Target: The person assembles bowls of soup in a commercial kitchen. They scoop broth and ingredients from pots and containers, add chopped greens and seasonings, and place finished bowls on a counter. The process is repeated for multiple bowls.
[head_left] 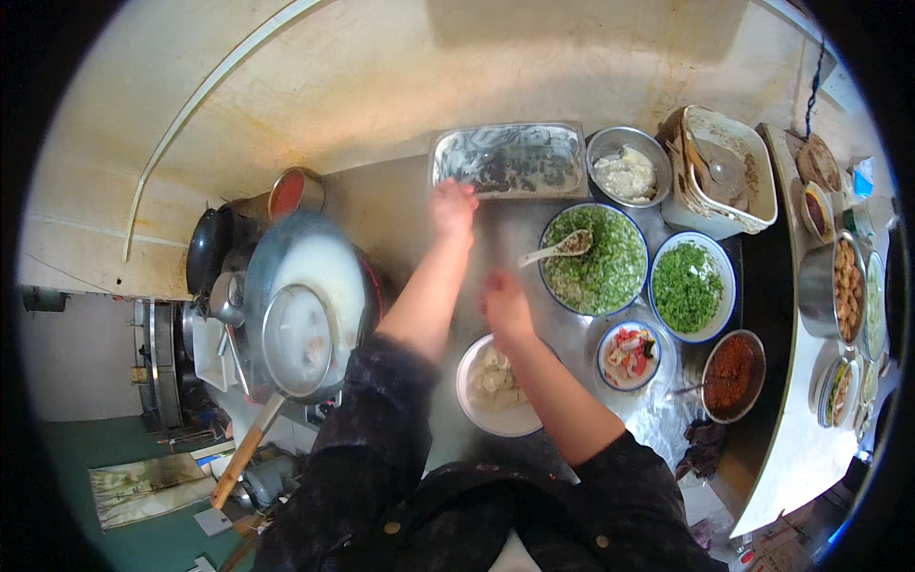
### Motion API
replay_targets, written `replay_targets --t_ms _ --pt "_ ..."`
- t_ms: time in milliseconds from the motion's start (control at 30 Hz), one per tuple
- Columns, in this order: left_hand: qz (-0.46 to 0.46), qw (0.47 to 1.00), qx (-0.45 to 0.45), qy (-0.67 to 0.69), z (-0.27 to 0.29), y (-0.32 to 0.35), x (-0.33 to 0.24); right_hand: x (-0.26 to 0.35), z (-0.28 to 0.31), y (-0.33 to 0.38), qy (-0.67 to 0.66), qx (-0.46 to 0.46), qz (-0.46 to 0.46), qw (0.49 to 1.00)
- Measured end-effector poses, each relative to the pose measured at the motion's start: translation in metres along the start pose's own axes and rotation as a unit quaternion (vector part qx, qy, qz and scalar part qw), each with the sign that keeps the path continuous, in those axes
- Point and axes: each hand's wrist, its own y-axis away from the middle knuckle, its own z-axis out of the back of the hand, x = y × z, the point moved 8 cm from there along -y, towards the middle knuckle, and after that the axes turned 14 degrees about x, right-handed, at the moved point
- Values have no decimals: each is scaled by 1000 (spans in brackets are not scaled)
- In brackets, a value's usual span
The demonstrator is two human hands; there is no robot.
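My left hand (453,212) is at the near left edge of a rectangular metal tray (562,195) with a white, floury coating inside. Its fingers are curled together, and anything between them is hidden. Lower and to the right, my right hand (506,303) hovers above the metal counter, its fingers smeared by motion. Below its wrist stands a white bowl (474,412) of pale, dumpling-like pieces (492,379), partly covered by my right forearm. Right of that hand, a white spoon (558,250) lies in a large bowl of chopped greens (600,276).
A steaming wok (351,272) of cloudy liquid stands left, with a wooden-handled strainer (297,338) across it. Right are a metal bowl of white paste (626,172), a bowl of chopped herbs (688,291), a small bowl of red pieces (629,355), red sauce (732,377) and a square tub (729,162).
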Motion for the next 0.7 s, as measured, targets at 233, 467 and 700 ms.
replay_targets --t_ms 233,467,700 --pt "-157 740 78 -649 -29 39 -81 3 -13 -146 -281 13 180 943" --pt "-106 647 264 -708 -98 56 -96 9 -23 -184 -440 142 251 850" --pt "-78 702 296 -643 -91 59 -134 41 -13 -154 -206 -10 225 952"
